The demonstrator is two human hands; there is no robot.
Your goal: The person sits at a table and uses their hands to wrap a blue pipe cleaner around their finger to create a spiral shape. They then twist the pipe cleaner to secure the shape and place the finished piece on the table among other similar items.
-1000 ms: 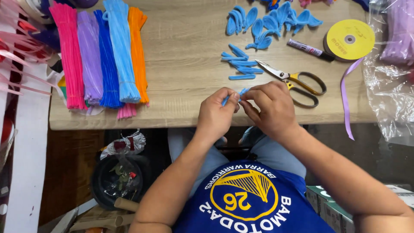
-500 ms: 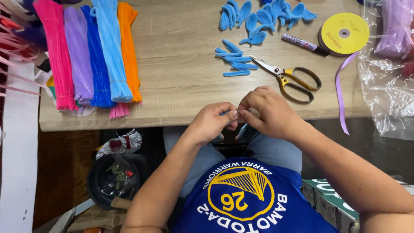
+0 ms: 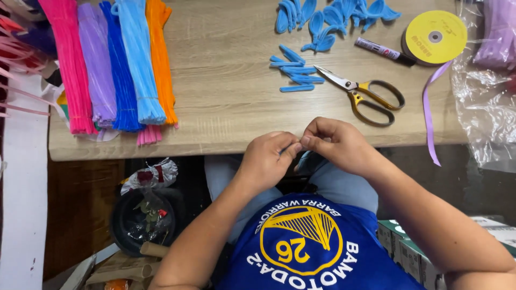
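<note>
My left hand (image 3: pixel 269 158) and my right hand (image 3: pixel 336 142) meet fingertip to fingertip at the near edge of the wooden table (image 3: pixel 226 91). Between the pinched fingers is a small blue pipe-cleaner piece, almost wholly hidden. Just beyond my hands lie several short blue pipe-cleaner pieces (image 3: pixel 294 72) and yellow-handled scissors (image 3: pixel 365 94). Farther back sits a heap of bent blue pipe-cleaner loops (image 3: pixel 333 19).
Bundles of pink, purple, blue, light blue and orange pipe cleaners (image 3: pixel 115 64) lie at the table's left. A yellow ribbon spool (image 3: pixel 434 36) with a trailing purple ribbon (image 3: pixel 427 110), a marker (image 3: pixel 382 51) and a clear plastic bag (image 3: pixel 486 91) are at the right. A black bin (image 3: pixel 142 220) stands under the table.
My two hands have come toward me, from over the tabletop to its near edge, still pinched together on the blue piece. The view has shifted a little.
</note>
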